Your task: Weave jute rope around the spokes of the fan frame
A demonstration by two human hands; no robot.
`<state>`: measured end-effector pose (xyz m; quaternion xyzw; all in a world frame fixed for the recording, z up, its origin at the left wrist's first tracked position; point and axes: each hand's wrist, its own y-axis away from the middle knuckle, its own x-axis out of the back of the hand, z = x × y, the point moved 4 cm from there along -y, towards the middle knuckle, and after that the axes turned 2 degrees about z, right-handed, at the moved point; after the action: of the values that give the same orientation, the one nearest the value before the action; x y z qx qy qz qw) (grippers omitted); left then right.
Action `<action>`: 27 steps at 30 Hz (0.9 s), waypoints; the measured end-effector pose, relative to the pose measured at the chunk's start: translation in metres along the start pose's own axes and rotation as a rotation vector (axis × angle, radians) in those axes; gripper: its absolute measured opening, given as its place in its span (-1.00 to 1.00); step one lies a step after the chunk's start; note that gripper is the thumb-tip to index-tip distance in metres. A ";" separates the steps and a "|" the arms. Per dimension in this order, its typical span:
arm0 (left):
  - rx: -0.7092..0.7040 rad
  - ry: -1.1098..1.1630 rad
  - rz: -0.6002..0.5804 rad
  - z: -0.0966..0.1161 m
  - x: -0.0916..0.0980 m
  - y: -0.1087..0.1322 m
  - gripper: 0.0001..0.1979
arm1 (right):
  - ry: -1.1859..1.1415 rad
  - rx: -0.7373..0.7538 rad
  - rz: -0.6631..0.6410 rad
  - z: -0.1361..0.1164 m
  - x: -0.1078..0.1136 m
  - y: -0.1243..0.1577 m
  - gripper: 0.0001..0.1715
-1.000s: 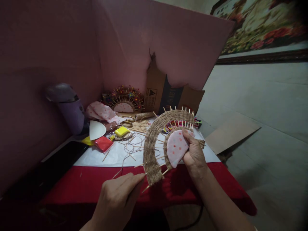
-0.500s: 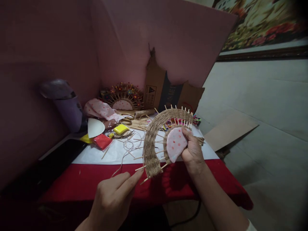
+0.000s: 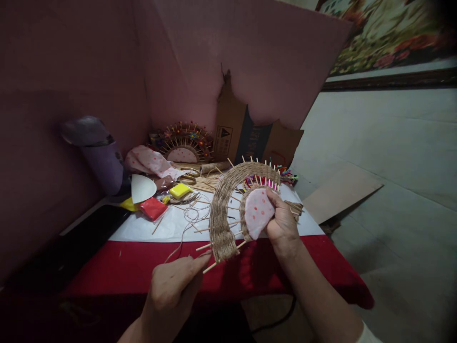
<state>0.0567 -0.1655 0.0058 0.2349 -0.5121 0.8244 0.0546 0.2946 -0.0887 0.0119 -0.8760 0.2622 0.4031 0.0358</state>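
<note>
So the fan (image 3: 219,209) is up in the air over the near edge of the table, a half-ring of woven twine on thin sticks that poke out past both rims. Its pink centre (image 3: 255,214), spotted with red, sits inside a narrower woven strip. The right hand (image 3: 283,224) has that centre gripped from the right, thumb across the front. The left hand (image 3: 174,286) is at the near left end of the wide band, fingers bunched, index fingertip right up by the edge and the sticks there (can't tell whether it's pinching anything, the angle hides it).

Loose twine (image 3: 182,243) trails over the white sheet (image 3: 124,233), which lies on a red cloth (image 3: 143,267). Left of the fan there's a yellow pack (image 3: 180,191), a red pack (image 3: 153,208) and a white cutout (image 3: 143,189) that partly overlaps the red one. Beyond those are scissors (image 3: 189,176) and some spotted fabric (image 3: 148,161).

At the far side a second fan (image 3: 183,155) stands upright, covered in colourful bits, with torn cardboard (image 3: 232,128) to its right against the pink wall (image 3: 185,71). Far left, a purple container (image 3: 103,162) leans a bit.
</note>
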 end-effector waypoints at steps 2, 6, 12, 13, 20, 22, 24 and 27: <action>0.002 0.010 0.003 0.000 -0.002 0.001 -0.75 | -0.049 -0.077 0.033 0.003 -0.001 0.002 -0.95; -0.001 0.006 0.035 0.001 -0.003 0.003 -0.73 | -0.069 -0.111 -0.007 0.006 -0.003 0.003 -0.95; 0.031 0.011 0.011 0.004 -0.001 0.005 -0.68 | -0.062 -0.095 0.024 0.008 0.002 0.001 -0.96; 0.034 0.005 0.019 0.005 -0.001 0.006 -0.69 | -0.068 -0.092 0.030 0.008 0.001 0.001 -0.96; 0.044 -0.057 0.011 0.011 0.000 0.010 -0.75 | -0.105 -0.055 0.064 0.008 -0.003 0.007 -0.97; 0.043 -0.072 0.001 0.013 0.000 0.008 -0.76 | -0.091 -0.029 0.059 0.008 -0.003 0.007 -0.98; 0.038 -0.087 -0.008 0.013 0.001 0.006 -0.80 | -0.073 -0.004 0.058 0.007 -0.002 0.006 -0.96; 0.043 -0.131 -0.012 0.012 0.005 0.001 -0.84 | -0.060 0.028 0.073 0.007 0.001 0.005 -0.95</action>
<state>0.0561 -0.1768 0.0113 0.2927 -0.4955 0.8176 0.0208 0.2881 -0.0915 0.0072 -0.8529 0.2983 0.4264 0.0413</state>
